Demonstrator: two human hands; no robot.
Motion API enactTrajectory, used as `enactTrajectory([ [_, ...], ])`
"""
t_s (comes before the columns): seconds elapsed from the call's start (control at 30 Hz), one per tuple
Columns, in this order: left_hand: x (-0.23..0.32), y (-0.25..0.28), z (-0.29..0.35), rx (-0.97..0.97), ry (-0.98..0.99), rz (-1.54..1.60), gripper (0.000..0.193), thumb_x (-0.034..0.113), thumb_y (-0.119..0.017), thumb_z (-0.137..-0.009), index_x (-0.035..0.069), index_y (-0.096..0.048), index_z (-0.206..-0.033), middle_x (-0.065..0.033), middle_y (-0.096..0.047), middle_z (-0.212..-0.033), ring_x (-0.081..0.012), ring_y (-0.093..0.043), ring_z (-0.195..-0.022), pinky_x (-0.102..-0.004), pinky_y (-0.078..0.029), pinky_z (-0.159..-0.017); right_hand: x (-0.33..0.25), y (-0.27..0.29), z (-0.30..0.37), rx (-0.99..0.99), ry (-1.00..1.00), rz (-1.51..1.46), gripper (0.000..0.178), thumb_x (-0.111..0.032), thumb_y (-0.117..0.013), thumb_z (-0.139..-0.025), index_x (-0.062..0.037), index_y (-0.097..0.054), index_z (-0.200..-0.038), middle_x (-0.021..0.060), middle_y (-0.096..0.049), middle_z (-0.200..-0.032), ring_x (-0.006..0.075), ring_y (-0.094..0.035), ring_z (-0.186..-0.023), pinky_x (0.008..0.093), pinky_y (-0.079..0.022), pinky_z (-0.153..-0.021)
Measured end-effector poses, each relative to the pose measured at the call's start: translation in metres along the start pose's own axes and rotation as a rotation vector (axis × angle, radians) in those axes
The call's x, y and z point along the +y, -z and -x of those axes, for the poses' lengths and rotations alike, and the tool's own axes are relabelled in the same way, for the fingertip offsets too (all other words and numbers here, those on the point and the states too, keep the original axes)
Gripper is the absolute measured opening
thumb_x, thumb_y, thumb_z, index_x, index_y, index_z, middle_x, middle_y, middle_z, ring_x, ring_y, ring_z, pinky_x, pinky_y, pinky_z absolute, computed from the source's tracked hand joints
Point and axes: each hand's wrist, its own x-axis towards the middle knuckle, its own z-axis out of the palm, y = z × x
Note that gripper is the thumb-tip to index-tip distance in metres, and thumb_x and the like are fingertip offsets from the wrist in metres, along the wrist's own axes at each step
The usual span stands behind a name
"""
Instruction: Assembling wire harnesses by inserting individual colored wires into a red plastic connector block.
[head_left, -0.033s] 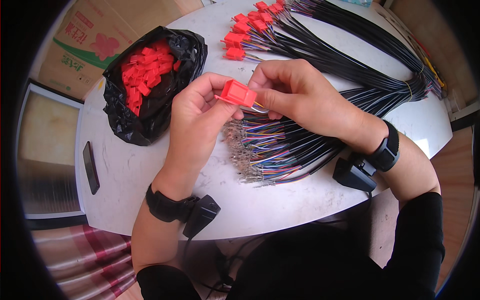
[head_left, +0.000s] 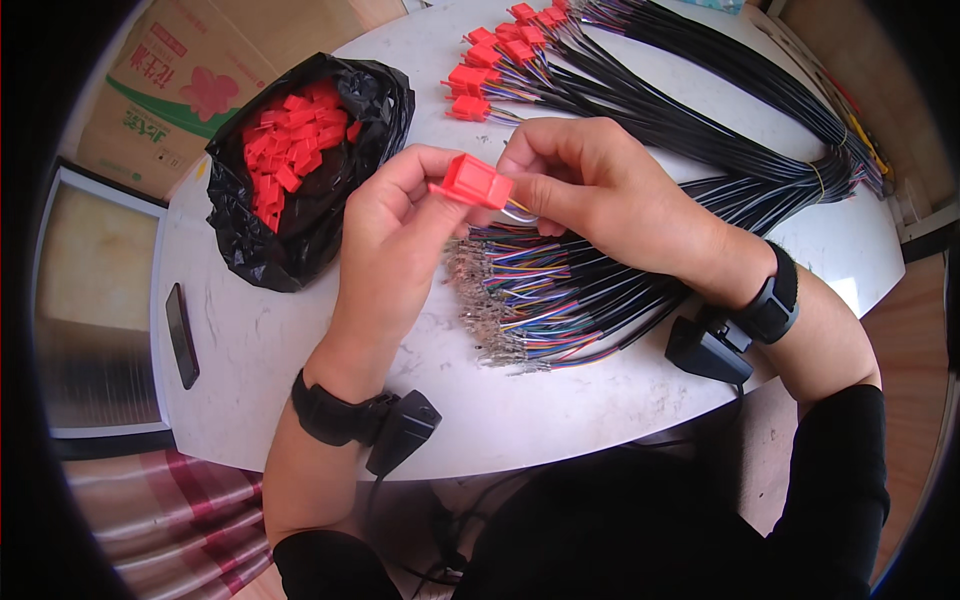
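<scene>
My left hand [head_left: 398,225] pinches a red plastic connector housing [head_left: 474,182] between thumb and fingers, above the table. Close to its right side, my right hand [head_left: 600,195] is closed on thin coloured wires [head_left: 518,211] that run into the housing's right end; the wire tips are hidden. Under both hands lies a fan of black cables [head_left: 640,265] with bare coloured wires and metal terminals [head_left: 488,300] at their left ends. Farther back, several cables end in fitted red housings [head_left: 488,60].
A black plastic bag [head_left: 365,100] full of loose red housings stands on the white table [head_left: 540,420] at the left. A phone [head_left: 182,335] lies near the left edge. Behind the bag is a cardboard box [head_left: 180,80]. Bundled black cables [head_left: 740,70] fill the far right.
The red housing has tipped very slightly in my left hand. Both hands otherwise stay where they were.
</scene>
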Motion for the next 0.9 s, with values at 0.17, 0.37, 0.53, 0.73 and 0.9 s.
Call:
enactTrajectory([
  [0.17, 0.014, -0.007, -0.003, 0.136, -0.081, 0.075, 0.016, 0.01, -0.061, -0.091, -0.001, -0.058, -0.102, -0.0052, -0.062, -0.093, -0.0063, -0.057, -0.08, -0.0211, -0.045, -0.071, 0.0, 0.001, 0.0, 0.112, -0.009, 0.046, 0.017, -0.013, -0.06, -0.089, 0.0038, -0.06, -0.083, 0.0036, -0.06, -0.068, 0.0074, -0.056, -0.059, 0.024, -0.045, -0.054],
  [0.37, 0.007, -0.012, 0.0, 0.137, -0.169, -0.07, 0.014, 0.009, -0.062, -0.09, 0.0, -0.057, -0.098, -0.0038, -0.06, -0.091, -0.0059, -0.056, -0.077, -0.0205, -0.045, -0.068, 0.004, 0.004, -0.001, 0.097, -0.095, -0.08, 0.017, -0.017, -0.057, -0.094, -0.001, -0.058, -0.092, -0.001, -0.056, -0.077, 0.0048, -0.052, -0.067, 0.0199, -0.045, -0.062],
  [0.53, 0.005, -0.001, 0.0, 0.109, 0.004, 0.016, 0.012, 0.009, -0.062, -0.089, 0.001, -0.057, -0.097, -0.0029, -0.06, -0.088, -0.0054, -0.054, -0.068, -0.018, -0.042, -0.063, 0.004, 0.006, -0.002, 0.053, -0.042, -0.122, 0.017, -0.02, -0.059, -0.093, -0.0031, -0.059, -0.091, -0.0007, -0.059, -0.08, 0.0045, -0.056, -0.077, 0.0199, -0.046, -0.072],
  [0.73, 0.004, -0.003, -0.001, 0.081, 0.043, 0.002, 0.016, 0.011, -0.06, -0.091, 0.0, -0.061, -0.103, -0.0014, -0.062, -0.082, -0.0042, -0.051, -0.063, -0.0174, -0.041, -0.059, 0.005, 0.006, -0.001, 0.026, -0.039, -0.123, 0.018, -0.021, -0.06, -0.093, -0.003, -0.059, -0.091, -0.0009, -0.059, -0.08, 0.0041, -0.056, -0.078, 0.0189, -0.046, -0.072],
  [0.9, 0.005, -0.004, 0.0, 0.033, 0.032, -0.064, 0.015, 0.011, -0.057, -0.092, 0.001, -0.063, -0.102, -0.0006, -0.061, -0.084, -0.0028, -0.047, -0.065, -0.0168, -0.036, -0.057, 0.004, 0.007, -0.002, 0.006, -0.044, -0.116, 0.019, -0.022, -0.061, -0.092, -0.0029, -0.06, -0.089, -0.0008, -0.06, -0.078, 0.0038, -0.055, -0.075, 0.0185, -0.044, -0.07],
])
